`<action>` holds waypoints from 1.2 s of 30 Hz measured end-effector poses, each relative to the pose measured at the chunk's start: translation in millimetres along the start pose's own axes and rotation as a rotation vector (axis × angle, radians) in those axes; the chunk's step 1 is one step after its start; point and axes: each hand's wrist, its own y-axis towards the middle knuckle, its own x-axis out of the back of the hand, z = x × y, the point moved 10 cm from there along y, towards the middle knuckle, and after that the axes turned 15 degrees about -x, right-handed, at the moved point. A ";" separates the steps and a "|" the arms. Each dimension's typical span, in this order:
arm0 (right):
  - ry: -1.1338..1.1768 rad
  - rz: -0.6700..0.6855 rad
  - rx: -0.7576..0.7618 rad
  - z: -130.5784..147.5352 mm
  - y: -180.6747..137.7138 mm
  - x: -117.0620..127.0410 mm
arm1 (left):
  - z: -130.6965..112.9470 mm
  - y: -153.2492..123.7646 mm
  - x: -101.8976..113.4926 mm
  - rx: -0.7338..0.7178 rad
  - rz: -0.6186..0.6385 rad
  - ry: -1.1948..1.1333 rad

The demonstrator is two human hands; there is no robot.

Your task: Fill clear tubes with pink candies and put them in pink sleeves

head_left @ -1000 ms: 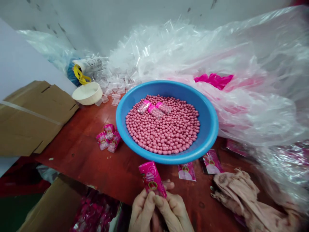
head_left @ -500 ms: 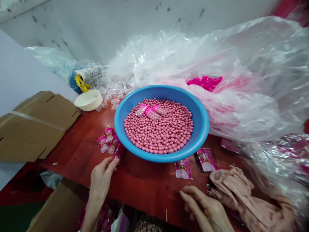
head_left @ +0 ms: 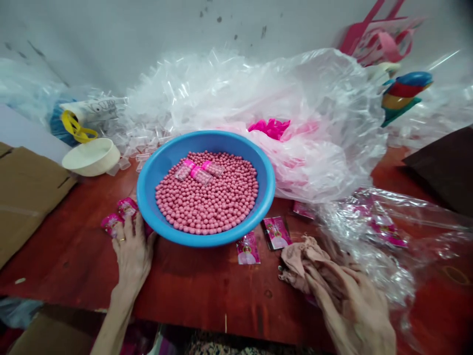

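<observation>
My left hand (head_left: 132, 251) lies flat, fingers stretched out, on a small pile of pink labelled tubes (head_left: 120, 213) beside the blue basin (head_left: 151, 212). The basin holds pink candy balls (head_left: 207, 202) with three clear tubes with pink caps (head_left: 197, 171) lying on top. My right hand (head_left: 351, 301) rests with spread fingers on a crumpled beige cloth (head_left: 301, 256) at the right front of the red table (head_left: 207, 286). Two pink label sheets (head_left: 275, 231) lie just in front of the basin.
Large clear plastic bags (head_left: 314, 128) with empty tubes and pink caps (head_left: 268, 128) pile behind and right of the basin. A cream bowl (head_left: 90, 157) and cardboard box (head_left: 25, 197) stand at the left. A dark box (head_left: 445, 167) sits at the right.
Both hands held a pink tube together; they split apart. The left took the tube to the pile by the basin, and the right moved onto the beige cloth. The view swung right.
</observation>
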 end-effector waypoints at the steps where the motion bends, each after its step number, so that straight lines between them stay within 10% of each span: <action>1: -0.025 -0.016 -0.001 -0.8 -1.2 -0.6 | 2.2 2.1 1.3 0.007 0.004 0.009; 6: -0.087 -0.063 -0.063 -14.9 -5.8 -12.1 | -5.2 -16.1 26.1 0.004 -0.194 -0.060; 12: -0.069 -0.047 0.077 -15.4 4.8 -32.2 | -99.5 -85.3 30.3 -0.037 -0.385 -0.667; 18: -0.074 -0.087 0.265 -5.2 -4.3 -23.8 | -287.8 -93.1 -30.3 -0.310 0.157 -1.139; 22: 0.017 -0.058 0.109 -28.7 -6.6 -24.8 | -332.7 -79.6 -51.1 -0.433 0.210 -1.086; 30: 0.015 -0.192 0.031 -5.5 6.7 -0.5 | -323.6 -66.5 -43.9 -0.421 0.285 -1.158; 36: 0.230 -0.126 0.194 69.7 -5.1 -11.8 | -205.6 -78.4 -40.7 0.071 0.154 -1.192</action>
